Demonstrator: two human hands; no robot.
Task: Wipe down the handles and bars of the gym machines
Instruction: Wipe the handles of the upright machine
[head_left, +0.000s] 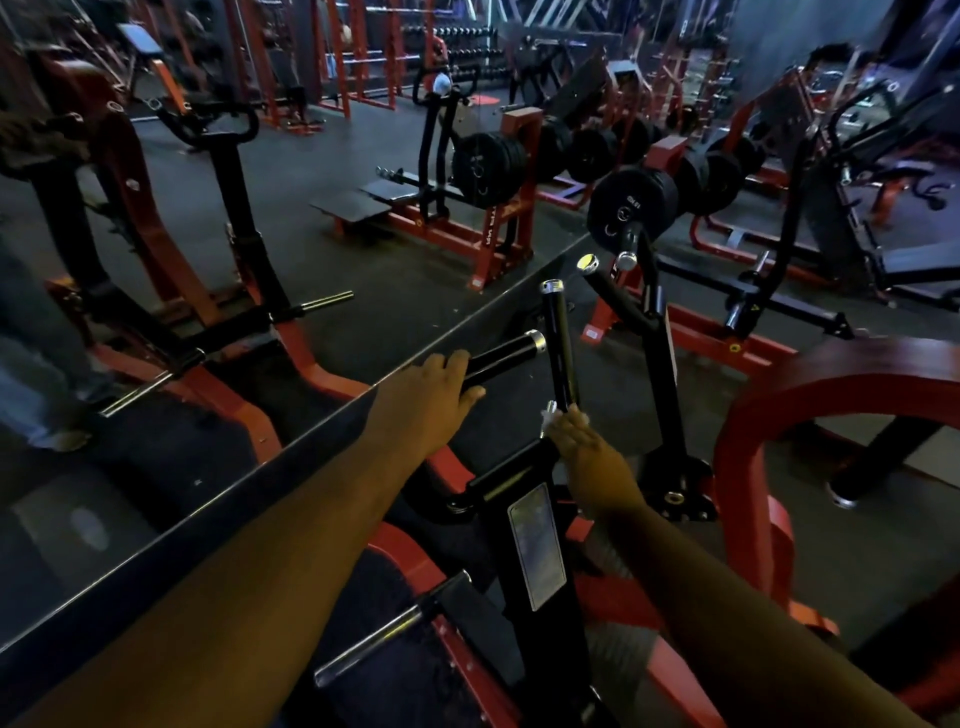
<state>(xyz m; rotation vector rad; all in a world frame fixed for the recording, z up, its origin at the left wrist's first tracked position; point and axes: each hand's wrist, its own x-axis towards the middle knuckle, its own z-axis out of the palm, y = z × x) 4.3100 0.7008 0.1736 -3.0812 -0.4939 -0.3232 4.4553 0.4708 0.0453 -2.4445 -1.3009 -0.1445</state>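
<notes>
A red and black gym machine stands right in front of me, next to a wall mirror. Its black horizontal handle (501, 358) ends in a chrome cap, and my left hand (434, 387) is wrapped around its near end. A second black handle (560, 348) rises upright beside it. My right hand (587, 449) presses a small white cloth (546, 418) against the base of that upright handle. Only a corner of the cloth shows past my fingers. Further back, two more angled black handles (605, 288) with chrome caps belong to the same machine.
The mirror (208, 312) fills the left side and reflects the machine and a person's legs. A curved red frame (753, 415) stands at my right. Racks with black weight plates (631, 205) and other red machines crowd the floor behind. A chrome peg (374, 639) sticks out low.
</notes>
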